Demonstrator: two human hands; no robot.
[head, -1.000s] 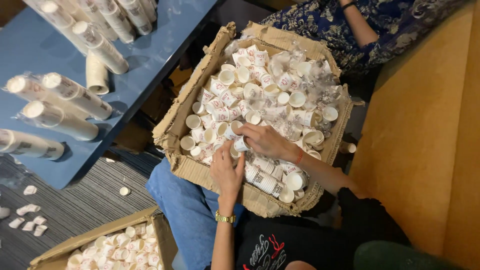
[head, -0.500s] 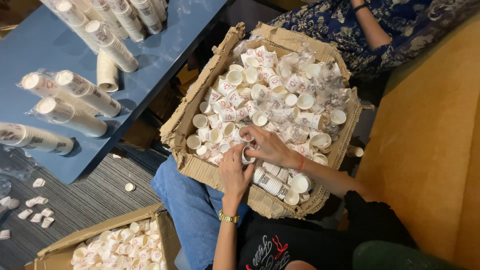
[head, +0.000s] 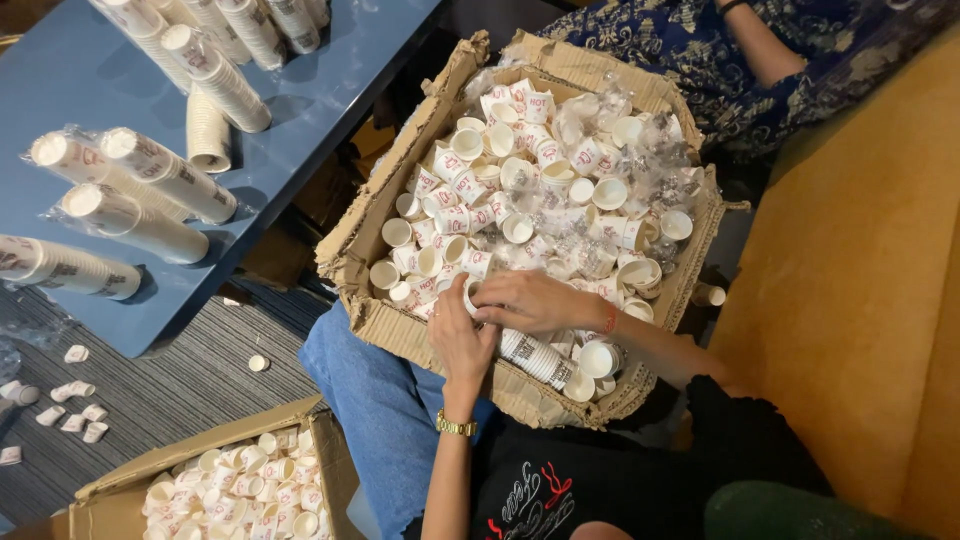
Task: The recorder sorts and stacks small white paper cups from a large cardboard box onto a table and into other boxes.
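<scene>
From the head view we see our left hand (head: pixel 462 335) and right hand (head: pixel 530 300) meeting over the near edge of the cardboard box (head: pixel 355 250), fingers closed together around a small paper cup (head: pixel 470 293); a stack of cups (head: pixel 535 357) lies just beneath them inside the box.

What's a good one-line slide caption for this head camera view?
Left hand and right hand meet over small paper cups in a torn cardboard box on the lap.
</scene>
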